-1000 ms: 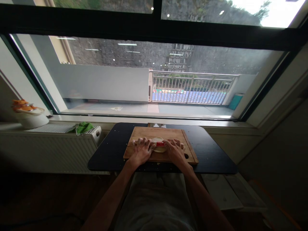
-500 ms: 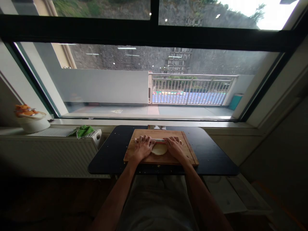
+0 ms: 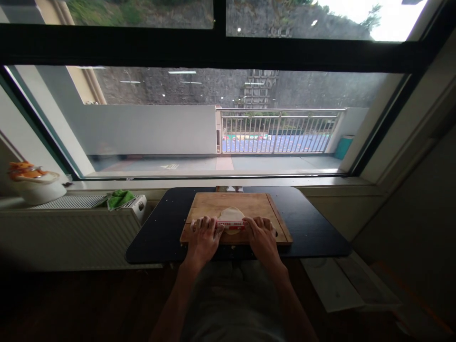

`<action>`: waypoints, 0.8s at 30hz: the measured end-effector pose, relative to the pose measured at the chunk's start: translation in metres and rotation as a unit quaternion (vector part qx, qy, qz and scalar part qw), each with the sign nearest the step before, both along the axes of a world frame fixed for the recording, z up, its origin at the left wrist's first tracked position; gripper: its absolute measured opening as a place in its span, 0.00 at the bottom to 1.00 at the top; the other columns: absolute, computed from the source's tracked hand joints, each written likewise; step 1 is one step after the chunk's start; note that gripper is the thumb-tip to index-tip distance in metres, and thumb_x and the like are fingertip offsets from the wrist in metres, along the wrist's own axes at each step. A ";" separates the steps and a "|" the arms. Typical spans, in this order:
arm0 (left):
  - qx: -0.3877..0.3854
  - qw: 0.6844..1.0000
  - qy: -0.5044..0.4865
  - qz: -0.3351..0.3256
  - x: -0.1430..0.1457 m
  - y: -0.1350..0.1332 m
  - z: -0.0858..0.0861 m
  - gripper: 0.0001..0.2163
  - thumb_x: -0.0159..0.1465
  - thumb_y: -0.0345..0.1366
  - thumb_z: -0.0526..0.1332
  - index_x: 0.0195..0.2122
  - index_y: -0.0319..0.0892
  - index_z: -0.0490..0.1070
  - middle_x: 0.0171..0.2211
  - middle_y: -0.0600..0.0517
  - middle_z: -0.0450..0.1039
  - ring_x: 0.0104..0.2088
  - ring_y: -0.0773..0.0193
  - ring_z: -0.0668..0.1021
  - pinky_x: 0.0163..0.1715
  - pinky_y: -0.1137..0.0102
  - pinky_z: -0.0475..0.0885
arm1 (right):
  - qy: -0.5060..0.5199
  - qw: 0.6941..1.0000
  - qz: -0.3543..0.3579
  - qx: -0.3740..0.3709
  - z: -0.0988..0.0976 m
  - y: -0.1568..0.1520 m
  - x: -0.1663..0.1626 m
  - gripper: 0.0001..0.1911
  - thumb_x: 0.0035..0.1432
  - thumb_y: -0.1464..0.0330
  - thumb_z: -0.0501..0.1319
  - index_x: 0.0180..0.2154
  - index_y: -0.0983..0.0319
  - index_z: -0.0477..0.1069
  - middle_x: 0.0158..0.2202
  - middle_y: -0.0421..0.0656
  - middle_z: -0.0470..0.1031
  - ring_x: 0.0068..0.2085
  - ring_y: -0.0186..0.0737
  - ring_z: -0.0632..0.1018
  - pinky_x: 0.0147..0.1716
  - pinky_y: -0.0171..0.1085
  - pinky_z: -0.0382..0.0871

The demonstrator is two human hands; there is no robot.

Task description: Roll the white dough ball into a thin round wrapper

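Observation:
A rolling pin (image 3: 231,224) with a red and white label lies across a flat round of dough (image 3: 231,213) on the wooden cutting board (image 3: 206,204). My left hand (image 3: 204,237) is closed over the pin's left end, and my right hand (image 3: 261,235) over its right end. Dough shows both beyond the pin and a little on its near side. White flour dusts the fingers of my left hand. Much of the pin's two ends is hidden under my palms.
The board rests on a dark table (image 3: 313,232) with small crumbs. Behind it a small box-like item (image 3: 230,189) stands by the window sill. To the left, a radiator (image 3: 71,237) carries a green cloth (image 3: 120,199) and a white pot (image 3: 41,190) with something orange on top.
Both hands have drawn the rolling pin toward me, from the dough's far edge to its nearer part. The view has shifted slightly.

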State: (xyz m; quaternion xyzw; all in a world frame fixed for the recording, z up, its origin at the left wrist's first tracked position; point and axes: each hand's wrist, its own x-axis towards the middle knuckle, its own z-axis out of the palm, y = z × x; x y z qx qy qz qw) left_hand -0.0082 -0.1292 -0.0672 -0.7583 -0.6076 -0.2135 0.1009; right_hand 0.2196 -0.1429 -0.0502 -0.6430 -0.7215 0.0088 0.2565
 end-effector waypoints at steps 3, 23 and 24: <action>0.006 1.000 -0.006 -0.005 -0.002 -0.005 -0.003 0.20 0.81 0.49 0.49 0.61 0.47 0.75 0.54 0.41 0.78 0.58 0.43 0.76 0.68 0.45 0.66 | -0.010 1.000 -0.001 0.002 -0.004 -0.004 0.002 0.21 0.82 0.59 0.49 0.64 0.45 0.76 0.57 0.47 0.80 0.62 0.53 0.72 0.65 0.56 0.64; -0.087 0.996 0.000 0.023 0.018 0.068 0.017 0.20 0.81 0.51 0.49 0.65 0.51 0.72 0.69 0.41 0.70 0.69 0.41 0.69 0.71 0.33 0.58 | -0.038 0.995 0.002 -0.089 0.029 0.076 -0.002 0.27 0.83 0.55 0.43 0.58 0.51 0.80 0.64 0.49 0.78 0.69 0.55 0.68 0.68 0.64 0.60; -0.083 0.996 0.001 0.022 0.017 0.067 0.016 0.20 0.81 0.51 0.49 0.64 0.51 0.72 0.68 0.41 0.70 0.69 0.41 0.69 0.71 0.34 0.59 | -0.040 0.995 0.002 -0.092 0.030 0.076 -0.003 0.27 0.83 0.55 0.43 0.57 0.51 0.80 0.64 0.48 0.78 0.68 0.55 0.69 0.69 0.65 0.60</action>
